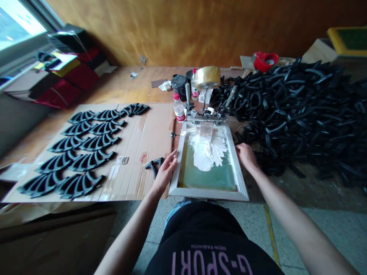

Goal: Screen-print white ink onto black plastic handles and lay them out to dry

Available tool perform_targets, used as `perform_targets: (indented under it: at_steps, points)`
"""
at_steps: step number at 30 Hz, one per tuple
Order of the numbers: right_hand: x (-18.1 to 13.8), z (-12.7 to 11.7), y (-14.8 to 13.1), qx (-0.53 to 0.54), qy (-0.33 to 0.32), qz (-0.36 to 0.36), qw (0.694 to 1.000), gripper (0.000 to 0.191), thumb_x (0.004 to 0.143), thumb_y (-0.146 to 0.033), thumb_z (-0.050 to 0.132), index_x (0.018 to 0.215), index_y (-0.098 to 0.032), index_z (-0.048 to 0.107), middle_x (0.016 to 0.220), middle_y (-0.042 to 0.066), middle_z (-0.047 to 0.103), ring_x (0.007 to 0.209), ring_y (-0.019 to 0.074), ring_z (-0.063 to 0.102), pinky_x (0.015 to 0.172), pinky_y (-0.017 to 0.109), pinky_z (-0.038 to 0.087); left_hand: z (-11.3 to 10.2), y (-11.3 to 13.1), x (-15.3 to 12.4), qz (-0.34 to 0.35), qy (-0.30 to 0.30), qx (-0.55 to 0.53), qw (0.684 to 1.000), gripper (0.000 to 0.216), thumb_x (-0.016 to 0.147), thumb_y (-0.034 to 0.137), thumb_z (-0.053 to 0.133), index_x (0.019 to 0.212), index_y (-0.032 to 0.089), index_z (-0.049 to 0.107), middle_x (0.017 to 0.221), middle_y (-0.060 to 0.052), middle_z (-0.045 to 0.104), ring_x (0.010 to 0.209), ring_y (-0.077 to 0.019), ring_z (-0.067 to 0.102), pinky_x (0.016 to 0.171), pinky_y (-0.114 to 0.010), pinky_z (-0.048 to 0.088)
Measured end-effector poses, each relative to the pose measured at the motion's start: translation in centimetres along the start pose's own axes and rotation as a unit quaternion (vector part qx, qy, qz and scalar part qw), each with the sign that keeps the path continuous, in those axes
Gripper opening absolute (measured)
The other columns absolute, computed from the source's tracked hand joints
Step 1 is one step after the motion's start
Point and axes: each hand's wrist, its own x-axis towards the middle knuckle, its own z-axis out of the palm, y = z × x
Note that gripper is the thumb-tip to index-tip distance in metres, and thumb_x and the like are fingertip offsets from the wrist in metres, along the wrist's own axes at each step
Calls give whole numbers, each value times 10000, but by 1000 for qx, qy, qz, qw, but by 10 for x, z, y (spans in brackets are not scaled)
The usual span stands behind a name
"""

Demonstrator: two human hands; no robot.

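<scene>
screen frame (209, 193) is lying between left hand (166, 170) and right hand (246, 156), grey-rimmed, enclosing green mesh (200, 180) | ridged white paste (207, 157) is coating the mesh | hands are flanking the frame, grips impossible to tell | curved black piece (155, 166) is resting beside left hand on creased cardboard (151, 130) | tangled black pile (282, 114) is crowding right hand

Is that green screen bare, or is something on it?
Partly covered: the screen has white paste over its upper middle; green shows below.
</scene>
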Motion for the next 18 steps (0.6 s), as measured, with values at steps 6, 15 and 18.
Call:
perform_targets:
  at_steps: [6, 15, 18]
  points:
    - [64, 0, -76, -54, 35, -113, 991, 549, 795, -291, 702, 1305, -165, 544, 1296, 158, 519, 1176, 312, 498, 989, 468, 430, 10, -66, 21, -39, -18, 28, 999, 789, 827, 528, 597, 1509, 219, 349, 858, -31, 672, 709, -151, 608, 623, -237, 475]
    - [2, 11, -102, -121, -193, -336, 914, 192, 883, -63, 475, 920, -146, 644, 890, 86, 657, 858, 206, 569, 707, 298, 402, 8, -78, 25, -64, -27, 29, 997, 748, 817, 593, 579, 1453, 227, 433, 1025, -62, 697, 880, -200, 653, 745, -287, 509]
    - [-9, -4, -93, -90, -228, -412, 878, 144, 862, -90, 520, 849, -164, 643, 833, 64, 651, 796, 190, 557, 673, 291, 386, 9, -80, 26, -57, -17, 31, 998, 716, 819, 587, 580, 1419, 208, 478, 1022, -65, 705, 905, -207, 655, 779, -296, 510]
